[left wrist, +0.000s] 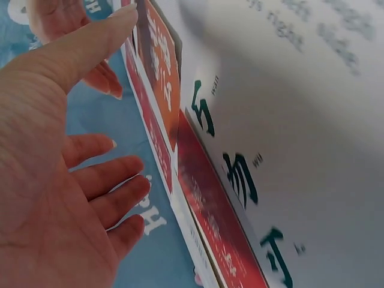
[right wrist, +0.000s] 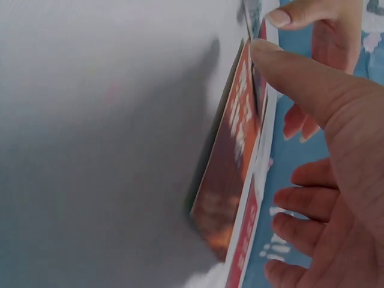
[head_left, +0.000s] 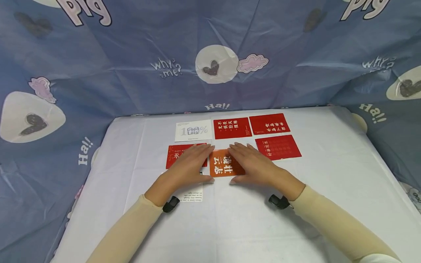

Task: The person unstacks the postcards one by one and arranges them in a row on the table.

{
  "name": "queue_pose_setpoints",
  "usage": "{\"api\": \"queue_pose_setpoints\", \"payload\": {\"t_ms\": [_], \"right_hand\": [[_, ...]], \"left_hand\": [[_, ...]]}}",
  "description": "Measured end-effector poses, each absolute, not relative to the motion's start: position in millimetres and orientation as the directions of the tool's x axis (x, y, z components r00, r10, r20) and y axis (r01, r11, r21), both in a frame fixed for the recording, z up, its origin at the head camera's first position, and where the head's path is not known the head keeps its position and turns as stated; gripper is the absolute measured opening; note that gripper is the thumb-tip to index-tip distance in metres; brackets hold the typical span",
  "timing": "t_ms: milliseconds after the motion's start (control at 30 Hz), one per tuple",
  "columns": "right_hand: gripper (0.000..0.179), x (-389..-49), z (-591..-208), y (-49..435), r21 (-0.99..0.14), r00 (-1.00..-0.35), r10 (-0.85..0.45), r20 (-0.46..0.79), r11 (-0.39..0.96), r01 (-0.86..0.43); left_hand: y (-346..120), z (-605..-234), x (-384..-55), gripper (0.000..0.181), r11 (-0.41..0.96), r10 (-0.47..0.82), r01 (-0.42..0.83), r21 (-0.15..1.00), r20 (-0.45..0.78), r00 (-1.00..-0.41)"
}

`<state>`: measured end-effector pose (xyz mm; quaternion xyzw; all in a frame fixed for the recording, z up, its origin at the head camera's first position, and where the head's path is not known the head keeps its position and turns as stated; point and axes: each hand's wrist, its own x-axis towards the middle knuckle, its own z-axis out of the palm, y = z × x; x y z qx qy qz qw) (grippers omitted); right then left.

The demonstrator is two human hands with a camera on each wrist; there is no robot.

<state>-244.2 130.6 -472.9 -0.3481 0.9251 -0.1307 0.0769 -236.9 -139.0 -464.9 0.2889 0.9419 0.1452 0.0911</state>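
An orange card with white characters [head_left: 223, 165] lies between my two hands on the white-covered table. My left hand [head_left: 192, 164] is at its left side, fingers extended and thumb apart; in the left wrist view the thumb tip overlaps the orange card [left wrist: 162, 69]. On the other side, my right hand [head_left: 254, 164] covers its upper right corner from this angle, fingers also extended. Whether either hand touches the card cannot be told. Under the left hand are a red card [head_left: 172, 160], partly hidden, and a white card with dark characters [left wrist: 231, 138].
Behind the hands lie a white "Good Luck" card [head_left: 193, 137], a red card [head_left: 232, 133] and another red card [head_left: 269, 126]. A further red card [head_left: 279, 147] is just beyond the right hand. A blue patterned cloth [head_left: 131, 84] rises behind and beside the table [head_left: 230, 226].
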Motion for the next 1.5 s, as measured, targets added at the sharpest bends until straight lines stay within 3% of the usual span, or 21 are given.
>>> {"api": "queue_pose_setpoints", "payload": {"t_ms": [667,1500], "right_hand": [[0.104,-262.5,-484.8,152.8,-0.327,-0.764,-0.634,-0.116,0.751,-0.574],[0.092,-265.8,-488.2,158.2,-0.345,-0.76,-0.648,-0.05,0.725,-0.596]], "left_hand": [[-122.4,-480.6,-253.7,0.105,0.785,0.584,0.512,0.35,-0.138,-0.8],[-119.4,-481.1,-257.0,0.097,0.779,0.593,0.527,0.339,-0.126,-0.795]]}}
